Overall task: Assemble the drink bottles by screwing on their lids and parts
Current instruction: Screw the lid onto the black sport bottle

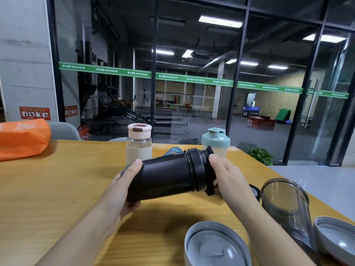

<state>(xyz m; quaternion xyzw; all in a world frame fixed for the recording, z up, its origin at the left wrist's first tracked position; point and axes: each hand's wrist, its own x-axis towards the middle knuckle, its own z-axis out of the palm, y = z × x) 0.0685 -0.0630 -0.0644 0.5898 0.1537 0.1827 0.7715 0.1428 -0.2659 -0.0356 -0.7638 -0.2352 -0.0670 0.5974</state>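
Observation:
A black shaker bottle is held on its side above the wooden table. My left hand grips its base end, thumb below and fingers over the top. My right hand is curled round its black lid at the right end. A smoky grey transparent cup lies at the right. A grey lid sits in front of it and a second grey part lies at the far right edge.
A clear bottle with a pink lid and a shaker with a mint-green lid stand at the back of the table. An orange bag lies at the back left. A small black cap lies behind my right wrist. The table's right edge runs diagonally.

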